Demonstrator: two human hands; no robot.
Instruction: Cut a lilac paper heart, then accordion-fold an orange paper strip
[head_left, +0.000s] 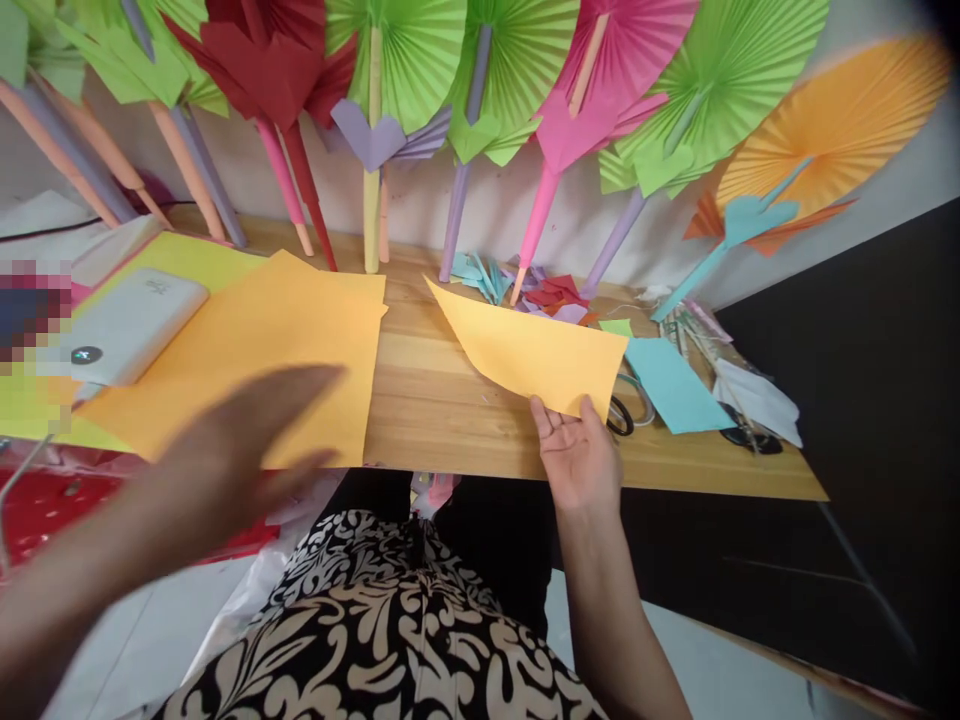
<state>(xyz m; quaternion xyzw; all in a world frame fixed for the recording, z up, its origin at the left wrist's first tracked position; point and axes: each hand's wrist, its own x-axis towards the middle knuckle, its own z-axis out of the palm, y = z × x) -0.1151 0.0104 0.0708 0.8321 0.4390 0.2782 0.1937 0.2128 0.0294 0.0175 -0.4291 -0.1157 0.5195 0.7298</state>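
Between the thumb and fingers of my right hand [576, 455] is the lower right edge of a yellow-orange paper strip [536, 350], held raised with its left end curving up. My left hand [255, 430] is blurred by motion, thumb and fingers apart, with nothing in it. Beneath that hand, larger orange paper sheets [322, 330] lie on the wooden table [420, 440]. A white power bank [142, 320] rests on the sheets' left part. Right of the strip lies a light blue paper piece [679, 385], beside a pair of scissors [621, 412] partly hidden by the strip.
Pleated paper fans on rolled-paper sticks lean along the wall, among them a green fan [517, 60] and an orange fan [832, 130]. Coloured paper scraps [555, 295] lie at their feet. White crumpled paper [757, 400] sits near the table's right end.
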